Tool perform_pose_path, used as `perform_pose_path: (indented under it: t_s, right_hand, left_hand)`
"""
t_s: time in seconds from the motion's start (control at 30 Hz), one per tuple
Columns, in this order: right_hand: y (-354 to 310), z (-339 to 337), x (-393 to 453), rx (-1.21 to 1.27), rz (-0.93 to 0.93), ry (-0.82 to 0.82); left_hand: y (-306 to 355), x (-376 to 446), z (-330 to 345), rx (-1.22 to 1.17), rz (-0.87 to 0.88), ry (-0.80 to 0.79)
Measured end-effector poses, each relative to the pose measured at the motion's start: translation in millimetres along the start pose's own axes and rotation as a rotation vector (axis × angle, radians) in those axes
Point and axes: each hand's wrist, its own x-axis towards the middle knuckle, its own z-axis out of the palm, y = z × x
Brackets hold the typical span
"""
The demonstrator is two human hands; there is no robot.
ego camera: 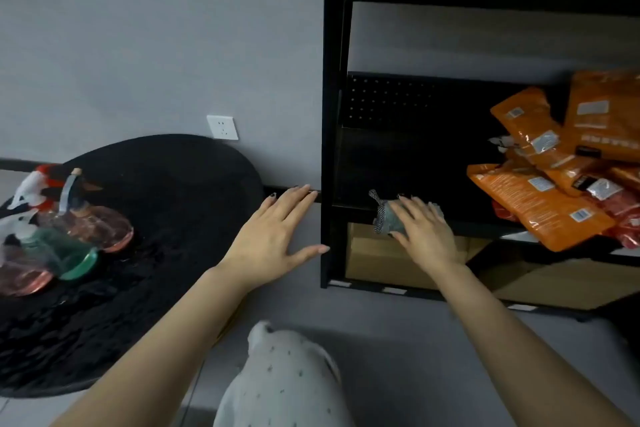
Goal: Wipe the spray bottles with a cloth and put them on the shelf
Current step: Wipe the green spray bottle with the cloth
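Several clear spray bottles lie on their sides at the left of a round black table (166, 191): a pink-tinted one (100, 224), a green-tinted one (65, 253) and another pink one (20, 274) at the frame edge. My left hand (273, 239) hovers flat with fingers spread between the table and the black shelf unit (332, 114), holding nothing. My right hand (426, 229) rests on a grey cloth (384, 215) at the front edge of the shelf board, fingers curled over it; part of the cloth is hidden under the palm.
Orange and red packets (540, 198) are piled on the right of the same shelf board. Cardboard boxes (381, 260) sit on the level below. A white wall socket (222, 127) is above the table. My knee in pale fabric (287, 385) is at the bottom centre.
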Motion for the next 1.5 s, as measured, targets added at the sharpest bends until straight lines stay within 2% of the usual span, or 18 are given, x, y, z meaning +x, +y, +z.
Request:
perform_pose_path:
  t_s: [0.23, 0.4, 0.5, 0.67, 0.8, 1.0, 1.27, 1.5]
  right_hand:
    - [-2.4, 12.2, 9.3, 0.023, -0.034, 0.213]
    - [-9.0, 7.8, 13.3, 0.075, -0.054, 0.298]
    - [-29.3, -6.4, 15.7, 0.104, -0.076, 0.370]
    - [-91.4, -30.2, 18.1, 0.298, -0.041, 0.449]
    - [-154.1, -34.5, 26.4, 0.561, -0.011, 0.361]
    - [-256.8, -30.9, 49.8, 0.810, -0.094, 0.251]
    - [-375.2, -17.3, 75.8, 0.865, -0.297, 0.086]
    - [-440.3, 4.9, 94.0, 0.851, -0.341, -0.049]
  left_hand:
    - [-16.6, -4.3, 5.5, 0.038, -0.009, 0.004]
    - [-33.7, -14.4, 1.9, 0.038, -0.034, 0.010]
    - [-44.4, -26.0, -1.8, 0.025, -0.060, 0.013]
    - [-68.4, -56.9, -7.9, 0.028, -0.120, 0.024]
    - [-94.7, -88.8, -14.1, 0.042, -0.193, 0.029]
    - [-139.5, -142.3, -21.9, 0.075, -0.327, 0.056]
    - [-197.5, -197.4, -27.4, 0.090, -0.493, 0.113]
    - [-251.0, -231.6, -16.9, 0.071, -0.613, 0.162]
